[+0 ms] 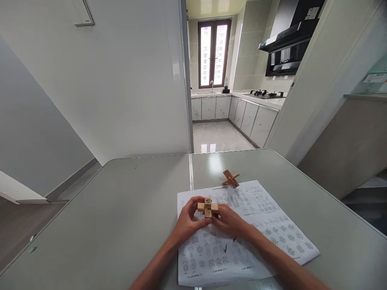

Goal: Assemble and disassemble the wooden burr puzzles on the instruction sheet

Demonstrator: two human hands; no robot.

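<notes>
Between my two hands is a light wooden interlocking puzzle (208, 208), a cross of short square bars with a dark mark on its upper bar. My left hand (190, 220) grips it from the left, thumb below and fingers curled behind. On the other side my right hand (230, 220) holds it with bent fingers, partly hidden by the blocks. Both hands are over a large white instruction sheet (250, 266) printed with small puzzle drawings. A second, reddish-brown wooden puzzle (231, 179) rests at the sheet's far edge, its bars crossing at angles.
The grey-green table (145, 193) has a pale seam (191, 171) running away from me. A small green object (32, 249) is near its left edge. Beyond stand a white wall (136, 80) and a kitchen with white cabinets (208, 108).
</notes>
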